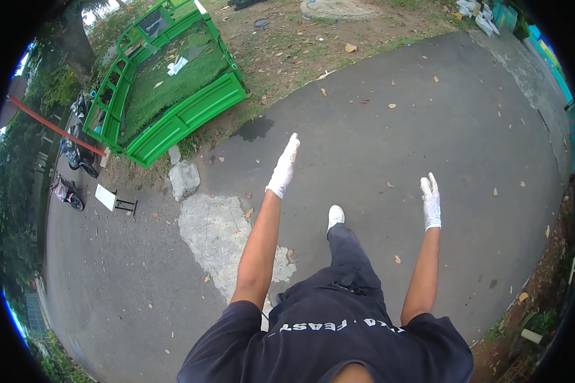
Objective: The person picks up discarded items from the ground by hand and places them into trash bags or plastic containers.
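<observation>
My left hand (pixel 285 167), in a white glove, is held out over the asphalt (pixel 358 153) with its fingers stretched straight and nothing in it. Farther right, my right hand (pixel 430 201) wears a matching white glove; its fingers point forward, slightly apart, and it too is empty. Neither hand touches anything. Nearest to the left hand stands a green cargo bed (pixel 188 118) with slatted side rails. Green turf-like material (pixel 172 86) lines its floor, and a white crumpled piece (pixel 177 66) lies on top.
A grey rock (pixel 184 180) and a broken concrete patch (pixel 211 230) lie left of my arms. Motorcycles (pixel 76 153) and a small white board on a stand (pixel 106 197) are at far left. Dry leaves dot the asphalt. Pale bags (pixel 482 16) lie at upper right.
</observation>
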`<state>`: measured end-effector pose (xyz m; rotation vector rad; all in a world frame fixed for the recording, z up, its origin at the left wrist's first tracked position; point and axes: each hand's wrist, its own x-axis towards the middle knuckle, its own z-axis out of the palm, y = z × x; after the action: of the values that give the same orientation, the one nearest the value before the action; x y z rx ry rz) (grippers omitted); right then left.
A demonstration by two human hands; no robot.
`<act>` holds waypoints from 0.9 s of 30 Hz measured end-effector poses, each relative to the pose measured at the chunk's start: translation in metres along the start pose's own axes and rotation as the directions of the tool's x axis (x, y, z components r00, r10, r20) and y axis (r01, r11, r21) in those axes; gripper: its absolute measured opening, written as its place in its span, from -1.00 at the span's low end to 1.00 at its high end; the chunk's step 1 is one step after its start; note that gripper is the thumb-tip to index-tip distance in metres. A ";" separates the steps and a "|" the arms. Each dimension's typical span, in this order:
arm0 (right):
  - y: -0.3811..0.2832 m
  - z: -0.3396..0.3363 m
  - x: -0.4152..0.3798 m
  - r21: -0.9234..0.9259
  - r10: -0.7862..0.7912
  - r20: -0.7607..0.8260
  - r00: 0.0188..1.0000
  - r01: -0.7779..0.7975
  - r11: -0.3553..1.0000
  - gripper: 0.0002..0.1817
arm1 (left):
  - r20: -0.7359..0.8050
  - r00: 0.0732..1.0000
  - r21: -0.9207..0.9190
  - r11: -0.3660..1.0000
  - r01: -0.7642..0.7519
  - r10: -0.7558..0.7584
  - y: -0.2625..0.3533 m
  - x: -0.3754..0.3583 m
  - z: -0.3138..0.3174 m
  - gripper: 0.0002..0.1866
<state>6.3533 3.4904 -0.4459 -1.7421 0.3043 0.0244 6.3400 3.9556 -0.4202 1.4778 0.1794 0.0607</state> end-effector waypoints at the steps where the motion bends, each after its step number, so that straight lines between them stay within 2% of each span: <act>1: -0.015 0.035 0.042 0.051 -0.012 0.019 1.000 0.011 0.999 -0.16 | 0.009 1.000 0.009 1.000 0.018 -0.018 -0.003 0.038 -0.007 -0.31; 2: -0.038 0.074 0.080 0.128 0.008 0.050 0.999 -0.015 0.992 -0.12 | 0.001 0.997 0.013 0.997 0.075 -0.075 -0.007 0.083 -0.019 -0.18; 3: -0.096 0.119 0.100 0.134 0.100 0.069 0.993 -0.108 0.985 -0.08 | -0.040 0.988 0.032 0.988 0.150 -0.148 0.012 0.121 -0.032 -0.09; 4: -0.098 0.157 0.149 0.142 -0.017 0.166 0.986 -0.007 0.990 -0.06 | -0.079 0.972 0.045 0.973 0.225 -0.221 0.031 0.159 -0.046 0.00; 5: -0.135 0.193 0.169 0.117 -0.034 0.252 0.967 0.005 0.993 -0.05 | -0.128 0.972 0.047 0.977 0.206 -0.199 0.088 0.158 -0.039 0.01; 7: -0.200 0.269 0.220 0.117 -0.097 0.434 0.896 0.051 0.992 -0.05 | -0.184 0.977 0.029 0.993 0.117 -0.110 0.125 0.208 -0.080 0.00; 8: -0.225 0.305 0.253 0.053 -0.124 0.507 0.853 0.113 0.992 -0.05 | -0.188 0.981 0.017 0.999 0.050 -0.046 0.107 0.250 -0.134 0.00; 10: -0.262 0.373 0.316 0.023 -0.183 0.616 0.766 0.215 0.976 -0.07 | -0.334 0.942 0.016 0.999 0.031 -0.024 0.132 0.301 -0.182 -0.01; 13: -0.301 0.460 0.410 0.048 -0.238 0.665 0.708 0.277 0.960 -0.10 | -0.482 0.876 -0.012 1.000 -0.008 0.001 0.136 0.383 -0.249 0.00; 16: -0.310 0.536 0.519 0.033 -0.246 0.633 0.734 0.292 0.956 -0.13 | -0.510 0.860 -0.022 1.000 0.002 -0.013 0.131 0.493 -0.296 0.01; 18: -0.314 0.571 0.585 0.075 -0.215 0.612 0.761 0.215 0.974 -0.15 | -0.468 0.884 -0.063 0.998 -0.022 -0.010 0.131 0.585 -0.317 0.01; 19: -0.303 0.585 0.629 0.014 -0.248 0.588 0.770 0.297 0.955 -0.15 | -0.451 0.892 -0.066 0.998 0.008 -0.037 0.135 0.637 -0.324 0.02; 20: -0.309 0.592 0.662 -0.036 -0.176 0.556 0.812 0.235 0.971 -0.16 | -0.438 0.896 -0.077 0.996 0.039 -0.068 0.139 0.689 -0.327 0.03; 22: -0.325 0.590 0.723 -0.124 -0.150 0.457 0.877 0.230 0.965 -0.18 | -0.360 0.931 -0.079 0.997 0.022 -0.050 0.151 0.793 -0.325 0.03; 23: -0.330 0.584 0.748 -0.107 -0.125 0.397 0.909 0.182 0.977 -0.19 | -0.297 0.955 -0.063 0.998 -0.009 -0.010 0.157 0.839 -0.319 0.00; 24: -0.340 0.579 0.777 -0.082 -0.110 0.336 0.935 0.146 0.986 -0.20 | -0.244 0.969 -0.121 0.993 0.011 -0.040 0.166 0.887 -0.312 -0.03; 26: -0.364 0.570 0.829 -0.059 -0.010 0.226 0.974 0.023 0.998 -0.24 | -0.155 0.987 -0.088 0.995 0.035 -0.048 0.195 0.975 -0.290 -0.05; 27: -0.349 0.565 0.874 -0.109 -0.001 0.173 0.985 0.020 0.994 -0.26 | -0.103 0.994 -0.099 0.995 0.034 -0.044 0.202 1.017 -0.283 -0.06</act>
<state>7.3582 3.9282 -0.3821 -1.8373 0.1685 0.1872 7.3109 4.4063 -0.3269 1.3746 0.2866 0.1143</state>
